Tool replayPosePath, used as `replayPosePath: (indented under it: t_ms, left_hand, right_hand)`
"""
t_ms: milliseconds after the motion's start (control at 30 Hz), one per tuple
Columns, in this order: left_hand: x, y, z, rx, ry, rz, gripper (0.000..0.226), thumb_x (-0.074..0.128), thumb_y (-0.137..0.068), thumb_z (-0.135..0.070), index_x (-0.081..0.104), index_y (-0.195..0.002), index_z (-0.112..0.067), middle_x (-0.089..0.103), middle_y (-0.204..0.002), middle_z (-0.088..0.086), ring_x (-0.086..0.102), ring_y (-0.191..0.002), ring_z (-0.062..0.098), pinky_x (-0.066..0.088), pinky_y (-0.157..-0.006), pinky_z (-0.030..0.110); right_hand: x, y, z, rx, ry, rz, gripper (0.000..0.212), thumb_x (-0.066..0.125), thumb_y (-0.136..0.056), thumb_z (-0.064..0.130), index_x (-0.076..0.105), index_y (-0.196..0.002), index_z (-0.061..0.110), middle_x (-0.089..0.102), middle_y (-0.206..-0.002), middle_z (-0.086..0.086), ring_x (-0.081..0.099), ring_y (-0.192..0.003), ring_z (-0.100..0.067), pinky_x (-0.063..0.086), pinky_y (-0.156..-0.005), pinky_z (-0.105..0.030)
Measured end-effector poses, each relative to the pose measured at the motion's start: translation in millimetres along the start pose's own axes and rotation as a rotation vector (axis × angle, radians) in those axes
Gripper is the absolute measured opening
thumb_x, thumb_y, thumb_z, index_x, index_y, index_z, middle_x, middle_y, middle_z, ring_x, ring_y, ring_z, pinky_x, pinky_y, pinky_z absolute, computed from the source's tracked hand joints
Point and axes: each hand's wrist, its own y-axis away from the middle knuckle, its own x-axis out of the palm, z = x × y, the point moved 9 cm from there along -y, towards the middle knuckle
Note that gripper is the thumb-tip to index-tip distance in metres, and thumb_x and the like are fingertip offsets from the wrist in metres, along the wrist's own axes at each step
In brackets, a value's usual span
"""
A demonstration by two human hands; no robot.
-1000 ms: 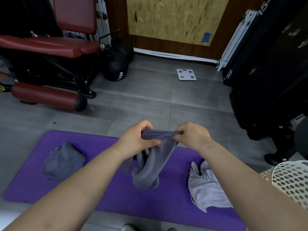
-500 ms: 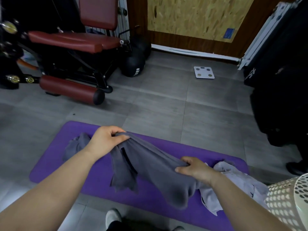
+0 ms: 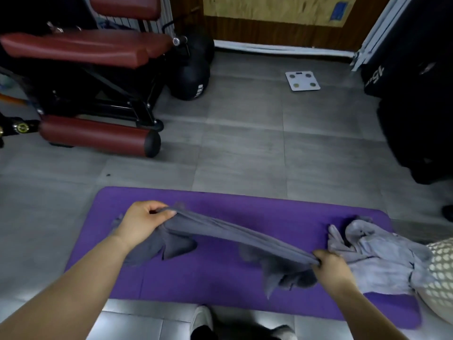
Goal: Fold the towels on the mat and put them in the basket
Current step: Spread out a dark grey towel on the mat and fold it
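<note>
- Two hands hold one dark grey towel (image 3: 235, 235). The left hand (image 3: 144, 223) has its fingers curled round one end at the middle left of the frame. The right hand (image 3: 331, 268) pinches the other end, lower right of centre.
- A second ago both hands were close together, with the towel hanging bunched beneath them. Now they have drawn well apart, and the towel is pulled into a long band slanting from upper left down to lower right, above the purple mat (image 3: 245, 204).
- Loose corners hang below each hand and seem to brush the mat.
- This looks like the opening-out step. No fold is made yet, and the towel probably needs laying flat first.
- A pale grey towel (image 3: 382, 256) lies crumpled at the mat's right end, touching the white basket (image 3: 438, 273) at the frame's right edge. It is not folded either.
- A scrap of dark cloth (image 3: 117, 220) shows just left of the left hand. It is probably another towel, mostly hidden.
- What is inside the basket cannot be seen.
</note>
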Motion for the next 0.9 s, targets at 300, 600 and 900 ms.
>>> replayPosePath:
  t_ms: [300,600,900]
  left_hand:
    - [1,-81,56,-0.139,-0.167,-0.013,0.013,0.066,-0.083,-0.017,0.064,-0.072,-0.010,0.061,-0.070,0.001,0.054,-0.070,0.014,0.041,-0.060,0.015]
    - [-1,-137,26,0.013,-0.167,-0.132,0.015,0.064,-0.084,-0.017,0.064,-0.080,-0.003,0.057,-0.075,0.009,0.049,-0.076,0.014,0.035,-0.053,0.006]
    - [82,-120,95,0.100,-0.482,0.105,0.017,0.066,-0.082,-0.028,0.063,-0.069,-0.018,0.063,-0.073,0.007,0.057,-0.075,0.022,0.041,-0.071,0.033]
  right_hand:
    - [21,-85,8,-0.035,0.237,0.224,0.024,0.041,-0.093,0.039,0.037,-0.071,0.032,0.055,-0.087,0.004,0.053,-0.112,-0.021,0.040,-0.084,-0.028]
    - [-39,-144,22,-0.064,0.659,-0.062,0.027,0.040,-0.091,0.016,0.050,-0.116,0.018,0.056,-0.123,-0.001,0.051,-0.116,-0.019,0.036,-0.091,-0.025]
    - [65,-145,-17,-0.360,0.462,-0.211,0.027,0.033,-0.054,0.010,0.057,-0.042,0.012,0.053,-0.038,-0.004,0.054,-0.033,-0.022,0.042,-0.044,-0.027]
